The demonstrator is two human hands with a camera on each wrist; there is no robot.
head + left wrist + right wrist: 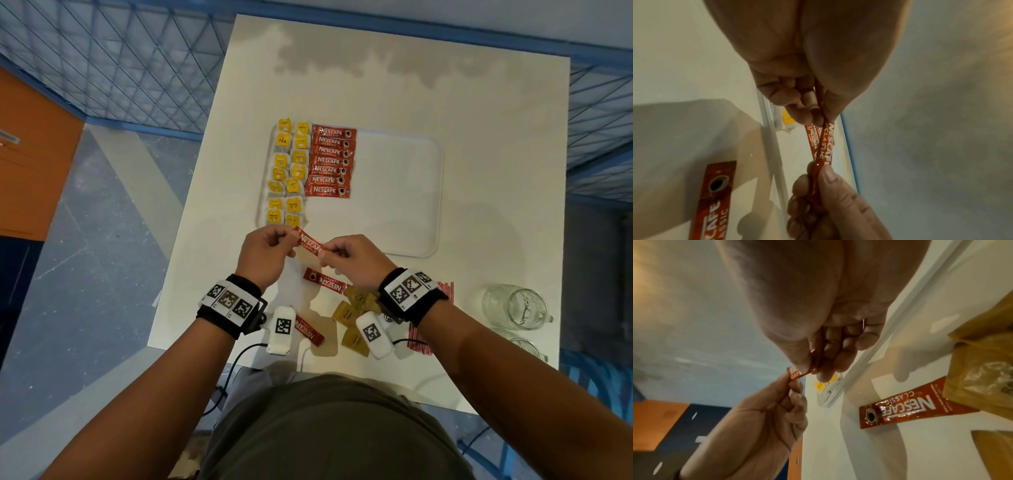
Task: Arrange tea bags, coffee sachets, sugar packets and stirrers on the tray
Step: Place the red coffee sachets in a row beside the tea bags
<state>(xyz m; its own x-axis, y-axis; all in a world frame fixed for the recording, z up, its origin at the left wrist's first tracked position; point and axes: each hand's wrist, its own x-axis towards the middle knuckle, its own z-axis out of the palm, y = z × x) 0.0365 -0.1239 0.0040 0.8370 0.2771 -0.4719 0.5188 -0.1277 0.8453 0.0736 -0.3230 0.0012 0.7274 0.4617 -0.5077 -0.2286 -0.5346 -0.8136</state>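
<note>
Both hands hold a red Nescafe coffee sachet (308, 241) in the air just before the near left corner of the white tray (394, 192). My left hand (289, 240) pinches its left end and my right hand (325, 255) pinches its right end. In the left wrist view a second sachet seems to lie behind the held sachet (825, 142). Two columns of yellow tea bags (287, 171) fill the tray's left side, with a column of coffee sachets (330, 161) beside them. Under my hands, a loose sachet (325, 282) lies on the table.
Another loose sachet (309, 330) lies near the table's front edge. Brown sugar packets (352, 311) sit under my right wrist, with red stirrers (445, 291) to their right. Two glass jars (513, 306) stand at the front right. The tray's right half is bare.
</note>
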